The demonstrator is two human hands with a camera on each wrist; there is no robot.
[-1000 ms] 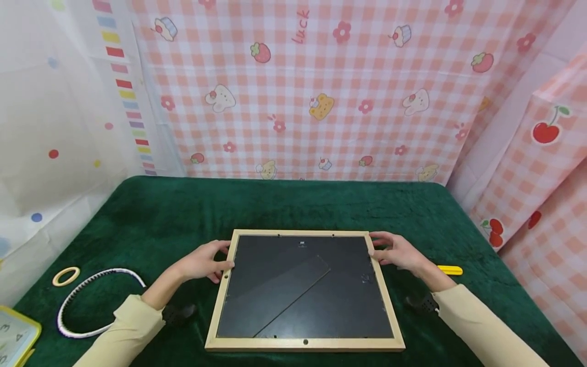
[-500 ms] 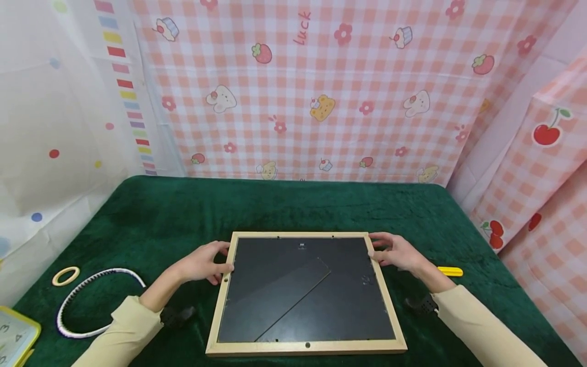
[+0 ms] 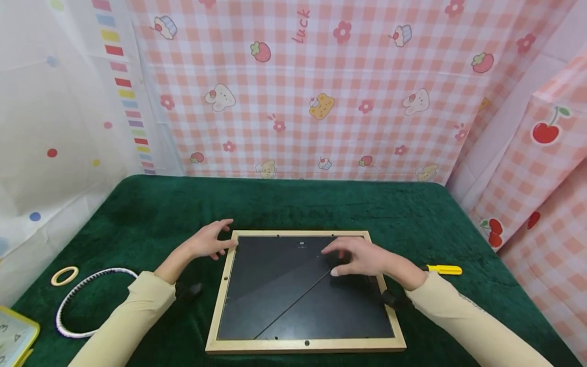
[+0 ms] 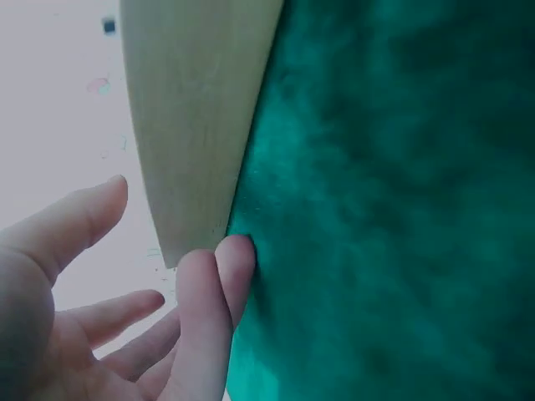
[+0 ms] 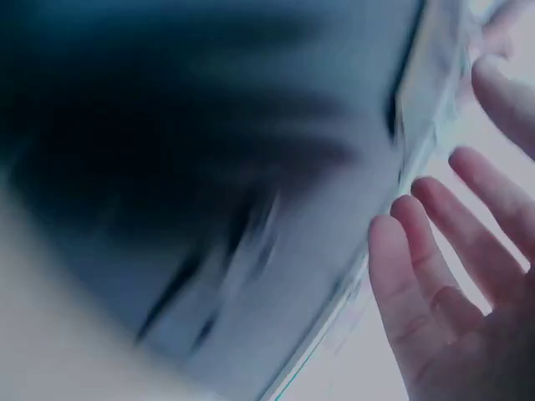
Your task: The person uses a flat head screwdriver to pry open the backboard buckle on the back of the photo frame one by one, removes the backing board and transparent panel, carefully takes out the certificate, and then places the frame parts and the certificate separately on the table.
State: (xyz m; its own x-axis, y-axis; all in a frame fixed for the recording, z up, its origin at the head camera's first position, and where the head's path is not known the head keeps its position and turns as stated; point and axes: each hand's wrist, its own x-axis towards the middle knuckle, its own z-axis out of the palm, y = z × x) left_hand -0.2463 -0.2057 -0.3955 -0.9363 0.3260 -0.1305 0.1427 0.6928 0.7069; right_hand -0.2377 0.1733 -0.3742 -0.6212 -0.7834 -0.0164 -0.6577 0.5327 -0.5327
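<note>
A light wooden picture frame (image 3: pixel 218 311) lies back side up on the green cloth. Its black backing panel (image 3: pixel 275 275) bears a thin slanted line like the outline of a stand leg. By the frame's far left corner is my left hand (image 3: pixel 209 242), thumb at the rim. In the left wrist view, two fingers (image 4: pixel 201 292) lie at the end of the frame's wooden side, thumb spread away. My right hand (image 3: pixel 362 256) hovers over the right half of the panel with loosely bent fingers, holding nothing. The right wrist view is partly blurred.
A yellow-handled tool (image 3: pixel 445 269) lies beyond my right forearm, which hides its other end. At the left are a small wooden ring (image 3: pixel 55 279), a larger white ring (image 3: pixel 75 335) and a yellow-edged board with numbers (image 3: pixel 14 331). Patterned curtains (image 3: pixel 293 102) stand behind the table.
My right hand has left the frame's right side and moved left over the panel. My left hand has slid from the left side up to the far corner. The frame has barely shifted.
</note>
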